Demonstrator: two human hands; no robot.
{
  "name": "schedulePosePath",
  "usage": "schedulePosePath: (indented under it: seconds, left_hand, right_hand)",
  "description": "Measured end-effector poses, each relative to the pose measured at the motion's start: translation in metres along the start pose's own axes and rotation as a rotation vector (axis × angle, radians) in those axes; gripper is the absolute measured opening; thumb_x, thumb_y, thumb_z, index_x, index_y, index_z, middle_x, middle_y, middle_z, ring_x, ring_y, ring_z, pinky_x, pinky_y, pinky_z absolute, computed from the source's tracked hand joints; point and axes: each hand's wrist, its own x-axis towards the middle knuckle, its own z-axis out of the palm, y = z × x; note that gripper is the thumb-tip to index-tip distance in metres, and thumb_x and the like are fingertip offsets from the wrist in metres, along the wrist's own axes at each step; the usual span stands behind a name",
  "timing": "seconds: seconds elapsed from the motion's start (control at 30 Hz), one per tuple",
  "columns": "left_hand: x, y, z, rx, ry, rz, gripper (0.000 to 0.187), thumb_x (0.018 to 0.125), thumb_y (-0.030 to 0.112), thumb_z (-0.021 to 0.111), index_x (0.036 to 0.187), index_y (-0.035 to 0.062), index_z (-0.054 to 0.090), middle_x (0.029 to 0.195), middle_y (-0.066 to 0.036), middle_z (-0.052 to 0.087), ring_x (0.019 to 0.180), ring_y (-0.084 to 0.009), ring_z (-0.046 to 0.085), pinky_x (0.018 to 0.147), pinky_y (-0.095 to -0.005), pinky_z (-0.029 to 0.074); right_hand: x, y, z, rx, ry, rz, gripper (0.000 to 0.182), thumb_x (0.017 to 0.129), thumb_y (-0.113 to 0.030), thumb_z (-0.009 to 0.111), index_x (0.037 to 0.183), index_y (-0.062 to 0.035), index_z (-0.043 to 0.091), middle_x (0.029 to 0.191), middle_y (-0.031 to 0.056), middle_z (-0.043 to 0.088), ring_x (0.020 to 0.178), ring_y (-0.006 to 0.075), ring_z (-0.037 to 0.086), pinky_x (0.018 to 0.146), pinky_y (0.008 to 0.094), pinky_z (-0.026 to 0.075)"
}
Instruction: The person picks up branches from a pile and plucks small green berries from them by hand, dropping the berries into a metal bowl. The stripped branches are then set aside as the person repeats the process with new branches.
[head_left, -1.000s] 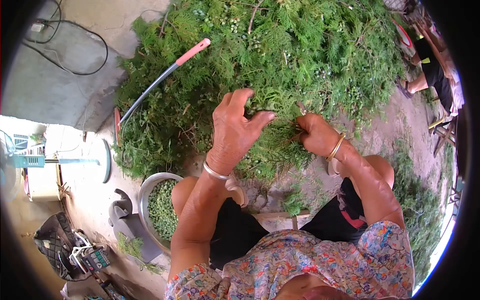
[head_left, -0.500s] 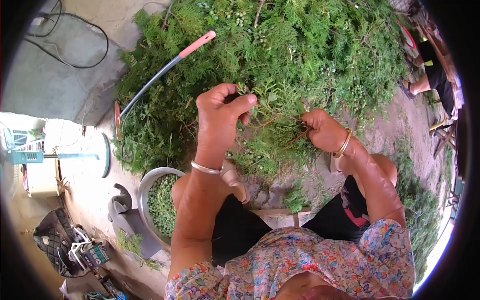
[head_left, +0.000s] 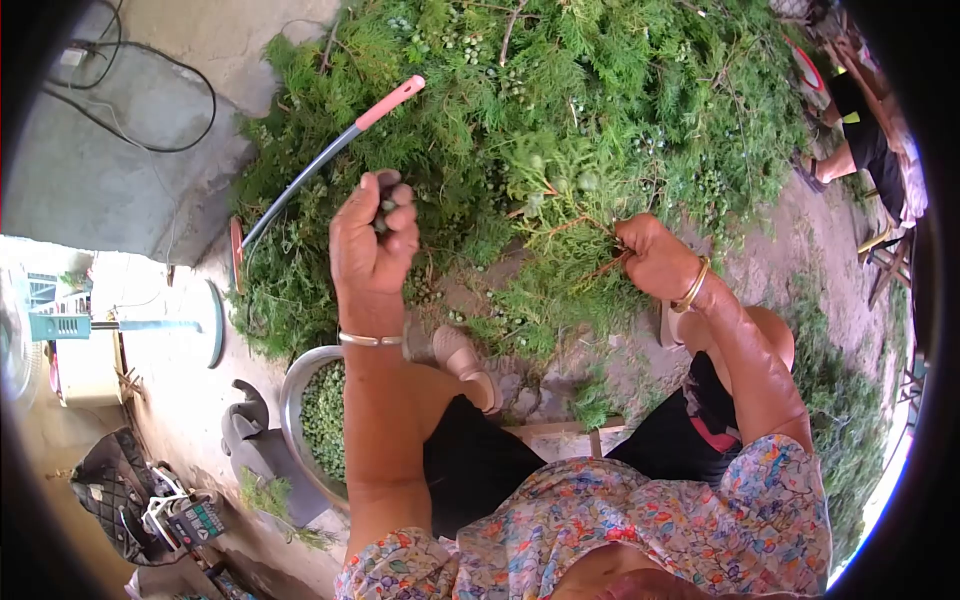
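Note:
My left hand (head_left: 375, 245), a silver bangle at its wrist, is raised over the greenery with its fingers curled. Small round green cones (head_left: 384, 208) show between its thumb and fingers, partly hidden. My right hand (head_left: 655, 257), wearing a gold bangle, is closed round the stems of a leafy cypress branch (head_left: 565, 225). That branch spreads leftward from my fist and carries a few pale green cones. Below my left forearm stands a metal basin (head_left: 290, 400) filled with similar green cones; the forearm and knee cover part of it.
A large heap of cut cypress branches (head_left: 620, 80) lies ahead. A long tool with a pink handle (head_left: 390, 102) leans across its left side. At left stand a fan (head_left: 140, 325) and a grey stool-like object (head_left: 270, 465). Another person's leg (head_left: 835, 168) shows at far right.
My left hand has moved left, away from the branch, and now carries small cones. My right hand stays nearly in place, still gripping the branch.

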Motion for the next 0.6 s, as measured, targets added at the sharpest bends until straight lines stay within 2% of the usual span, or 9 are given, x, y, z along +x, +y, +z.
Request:
schedulePosePath:
  seconds: [0.03, 0.07, 0.17, 0.23, 0.27, 0.33, 0.37, 0.47, 0.6]
  left_hand:
    - [-0.002, -0.001, -0.001, -0.132, -0.107, -0.131, 0.025, 0.088, 0.026, 0.056, 0.084, 0.0014, 0.057, 0.080, -0.014, 0.057, 0.055, -0.0097, 0.050, 0.037, -0.0162, 0.036]
    - [-0.005, -0.010, 0.003, -0.062, -0.076, -0.138, 0.034, 0.089, 0.036, 0.053, 0.080, 0.0030, 0.056, 0.075, -0.012, 0.055, 0.054, -0.0097, 0.049, 0.036, -0.0156, 0.034]
    - [-0.011, -0.035, 0.019, 0.012, -0.035, -0.193, 0.033, 0.089, 0.034, 0.054, 0.081, 0.0023, 0.057, 0.073, -0.011, 0.055, 0.052, -0.0093, 0.048, 0.036, -0.0149, 0.032]
    - [-0.016, -0.046, 0.031, 0.338, -0.164, -0.065, 0.033, 0.085, 0.034, 0.059, 0.085, 0.0012, 0.059, 0.073, -0.009, 0.056, 0.052, -0.0087, 0.048, 0.037, -0.0150, 0.031]
    - [-0.018, -0.050, 0.035, 0.339, -0.166, -0.066, 0.033, 0.085, 0.034, 0.059, 0.085, 0.0012, 0.059, 0.073, -0.009, 0.056, 0.052, -0.0087, 0.048, 0.037, -0.0150, 0.031]
    - [-0.020, -0.056, 0.038, 0.295, -0.266, -0.029, 0.035, 0.080, 0.033, 0.066, 0.089, -0.0004, 0.060, 0.076, -0.008, 0.058, 0.053, -0.0084, 0.049, 0.038, -0.0172, 0.030]
    - [-0.018, -0.056, 0.037, 0.262, -0.268, -0.105, 0.030, 0.077, 0.025, 0.070, 0.089, -0.0011, 0.060, 0.076, -0.006, 0.058, 0.052, -0.0075, 0.048, 0.038, -0.0190, 0.028]
    - [-0.021, -0.058, 0.047, 0.357, -0.193, -0.091, 0.020, 0.076, 0.013, 0.068, 0.087, -0.0017, 0.060, 0.072, -0.004, 0.057, 0.050, -0.0062, 0.044, 0.038, -0.0191, 0.026]
    - [-0.020, -0.052, 0.042, 0.404, -0.213, -0.125, 0.014, 0.073, 0.003, 0.066, 0.085, -0.0020, 0.059, 0.067, -0.002, 0.056, 0.049, -0.0054, 0.041, 0.038, -0.0185, 0.025]
  right_hand:
    - [0.000, 0.000, -0.002, -0.003, -0.016, 0.022, 0.007, 0.064, 0.011, 0.044, 0.064, 0.0044, 0.047, 0.054, 0.0157, 0.044, 0.052, 0.0160, 0.042, 0.052, 0.0350, 0.037]
    - [0.001, 0.000, -0.003, -0.006, -0.032, 0.045, 0.006, 0.064, 0.011, 0.045, 0.063, 0.0045, 0.047, 0.054, 0.0157, 0.043, 0.052, 0.0166, 0.042, 0.053, 0.0353, 0.038]
    - [0.001, 0.001, 0.001, -0.026, 0.033, 0.006, 0.006, 0.064, 0.010, 0.046, 0.062, 0.0047, 0.046, 0.053, 0.0153, 0.043, 0.052, 0.0163, 0.040, 0.052, 0.0349, 0.038]
    - [0.002, 0.002, 0.001, -0.027, 0.015, 0.015, 0.005, 0.064, 0.009, 0.046, 0.063, 0.0050, 0.047, 0.053, 0.0153, 0.043, 0.052, 0.0162, 0.040, 0.052, 0.0347, 0.038]
    - [0.002, 0.002, 0.001, -0.028, -0.001, 0.025, 0.004, 0.065, 0.009, 0.046, 0.064, 0.0054, 0.048, 0.053, 0.0153, 0.044, 0.052, 0.0160, 0.041, 0.052, 0.0344, 0.037]
    - [0.003, -0.007, 0.000, 0.011, -0.028, 0.078, 0.004, 0.065, 0.008, 0.046, 0.066, 0.0055, 0.049, 0.054, 0.0160, 0.045, 0.052, 0.0165, 0.041, 0.052, 0.0349, 0.037]
    - [0.004, -0.010, 0.001, 0.050, -0.057, 0.132, 0.005, 0.065, 0.008, 0.047, 0.067, 0.0057, 0.051, 0.054, 0.0166, 0.046, 0.052, 0.0170, 0.042, 0.052, 0.0353, 0.037]
    - [0.005, -0.007, 0.006, 0.025, -0.096, 0.145, 0.008, 0.066, 0.007, 0.046, 0.069, 0.0055, 0.053, 0.055, 0.0171, 0.048, 0.053, 0.0174, 0.043, 0.051, 0.0358, 0.037]
    - [0.006, -0.003, 0.005, -0.010, -0.117, 0.094, 0.007, 0.065, 0.008, 0.046, 0.069, 0.0051, 0.052, 0.054, 0.0163, 0.046, 0.051, 0.0163, 0.042, 0.050, 0.0350, 0.036]
